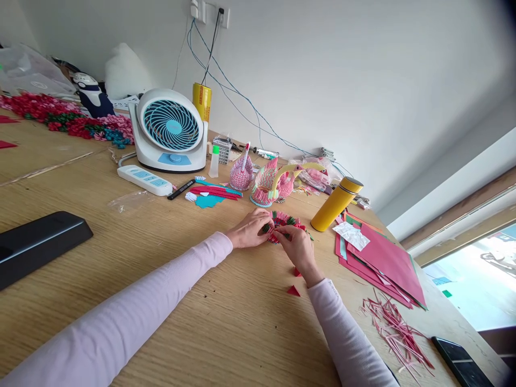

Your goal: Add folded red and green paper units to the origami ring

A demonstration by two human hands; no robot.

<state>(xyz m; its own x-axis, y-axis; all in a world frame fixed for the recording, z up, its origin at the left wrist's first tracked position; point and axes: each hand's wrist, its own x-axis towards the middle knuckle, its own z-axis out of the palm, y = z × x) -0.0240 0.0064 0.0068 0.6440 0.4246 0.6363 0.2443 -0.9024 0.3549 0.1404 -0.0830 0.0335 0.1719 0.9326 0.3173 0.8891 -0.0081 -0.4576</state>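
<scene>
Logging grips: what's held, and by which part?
The round red-and-green paper piece: left hand at its left side, right hand at its near edge.

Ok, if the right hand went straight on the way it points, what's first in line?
The paper piece, right at the fingertips of the right hand. Just past that, probably the left hand; exact depth is hard to judge in this view.

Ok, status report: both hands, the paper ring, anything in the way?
Left hand holds paper ring, left side. Right hand pinched at its near edge. Ring partly hidden by both hands. Nothing seen blocking; yellow bottle apart, to the right.
</scene>
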